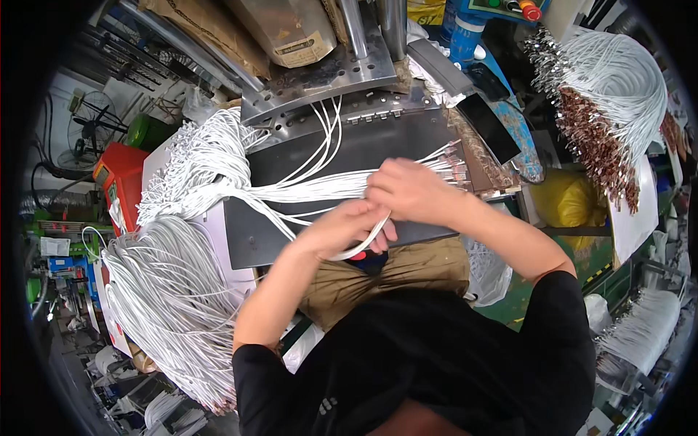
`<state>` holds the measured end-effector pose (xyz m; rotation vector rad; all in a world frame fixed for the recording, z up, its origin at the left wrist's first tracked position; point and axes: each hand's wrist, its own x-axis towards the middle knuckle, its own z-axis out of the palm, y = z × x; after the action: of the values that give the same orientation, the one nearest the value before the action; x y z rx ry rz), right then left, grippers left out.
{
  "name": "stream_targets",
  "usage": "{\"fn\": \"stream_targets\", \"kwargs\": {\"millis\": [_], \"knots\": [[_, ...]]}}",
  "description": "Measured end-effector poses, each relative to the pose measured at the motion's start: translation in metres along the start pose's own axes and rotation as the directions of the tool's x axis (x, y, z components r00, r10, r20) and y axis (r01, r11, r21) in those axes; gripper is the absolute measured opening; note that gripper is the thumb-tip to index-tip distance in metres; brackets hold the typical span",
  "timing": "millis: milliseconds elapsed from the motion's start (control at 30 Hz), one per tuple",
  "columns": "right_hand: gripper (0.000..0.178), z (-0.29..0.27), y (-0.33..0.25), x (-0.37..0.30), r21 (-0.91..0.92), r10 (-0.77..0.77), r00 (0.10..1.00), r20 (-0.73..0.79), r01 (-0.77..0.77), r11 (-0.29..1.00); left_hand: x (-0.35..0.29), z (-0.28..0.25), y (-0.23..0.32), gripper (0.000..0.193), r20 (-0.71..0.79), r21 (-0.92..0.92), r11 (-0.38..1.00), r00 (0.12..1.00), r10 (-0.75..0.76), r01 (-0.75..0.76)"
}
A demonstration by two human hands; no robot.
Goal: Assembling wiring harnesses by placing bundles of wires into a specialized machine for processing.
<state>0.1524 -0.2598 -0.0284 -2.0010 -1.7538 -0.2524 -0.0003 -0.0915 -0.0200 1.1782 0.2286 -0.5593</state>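
Observation:
My left hand (343,227) grips a bent loop of white cable (361,243) at the near edge of a dark metal work plate (392,142). My right hand (413,189) is closed over a bundle of white cables (313,190) that runs across the plate, with their metal terminal ends (454,161) fanned out just to its right. Both hands touch each other over the plate's front edge. Something small and red (358,255) shows under my left hand.
A large heap of white cables (171,276) hangs at my left, over a white surface. Another bunch with copper-coloured terminals (596,131) lies at the right. A press machine's steel base (327,76) stands behind the plate. A black phone (488,127) and a red box (120,174) are nearby.

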Motion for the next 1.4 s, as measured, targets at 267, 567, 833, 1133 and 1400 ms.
{"fn": "stream_targets", "kwargs": {"millis": [267, 567, 833, 1133, 1400], "knots": [[0.021, 0.025, 0.026, 0.019, 0.897, 0.448, 0.891, 0.074, -0.256, 0.361, 0.051, -0.012, 0.009, 0.028, -0.147, 0.057, 0.994, 0.984, 0.100, -0.093], [0.043, 0.026, 0.083, 0.005, -0.287, 0.224, 0.973, -0.060, -0.232, 0.929, 0.085, -0.050, 0.055, 0.024, -0.429, -0.193, 0.952, 0.893, 0.134, -0.236], [0.045, 0.029, 0.085, 0.011, 0.716, 0.635, 0.731, 0.251, -0.581, 0.387, 0.096, -0.052, 0.021, 0.020, -0.395, 0.036, 0.982, 0.900, 0.186, -0.187], [0.040, 0.042, 0.073, 0.013, 0.682, 0.726, 0.631, 0.274, -0.659, 0.316, 0.101, -0.045, 0.027, 0.020, -0.369, 0.201, 0.974, 0.913, 0.175, -0.105], [0.038, 0.046, 0.088, 0.006, 0.715, 0.670, 0.696, 0.258, -0.604, 0.352, 0.094, -0.055, 0.029, 0.021, -0.372, 0.193, 0.977, 0.915, 0.156, -0.088]]}}
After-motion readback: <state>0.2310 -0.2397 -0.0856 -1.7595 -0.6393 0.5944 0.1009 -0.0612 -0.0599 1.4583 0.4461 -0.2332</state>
